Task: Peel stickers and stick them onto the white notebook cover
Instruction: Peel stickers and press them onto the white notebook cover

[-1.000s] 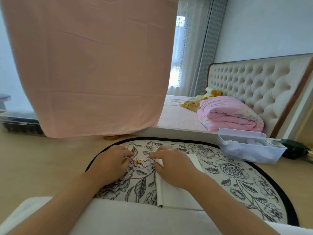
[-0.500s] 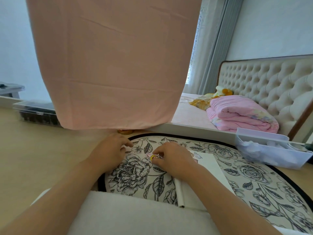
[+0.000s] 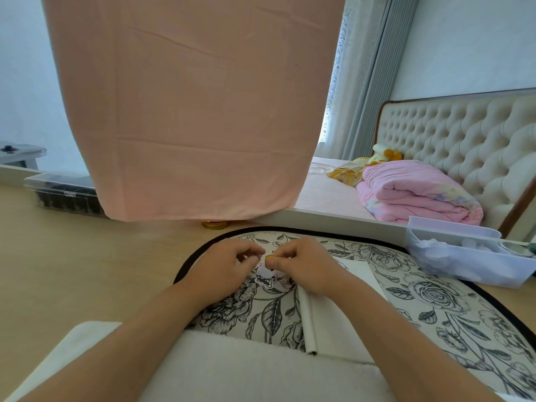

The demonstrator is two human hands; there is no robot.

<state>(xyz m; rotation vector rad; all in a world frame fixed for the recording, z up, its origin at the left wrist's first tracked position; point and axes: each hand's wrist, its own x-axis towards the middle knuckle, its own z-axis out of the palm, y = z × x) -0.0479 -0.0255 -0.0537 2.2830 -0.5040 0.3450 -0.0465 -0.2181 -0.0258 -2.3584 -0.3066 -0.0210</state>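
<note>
Hands (image 3: 268, 264) both pinching one sticker (image 3: 269, 259), mid-peel; notebook (image 3: 342, 311) with maybe one stuck, plenty left.

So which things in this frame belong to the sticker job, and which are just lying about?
Part of the job:
- left hand
- right hand
- sticker pinched by the fingers
- white notebook

Lying about:
- plastic bin
- pink quilt
- gold lid
- floral mat
</note>
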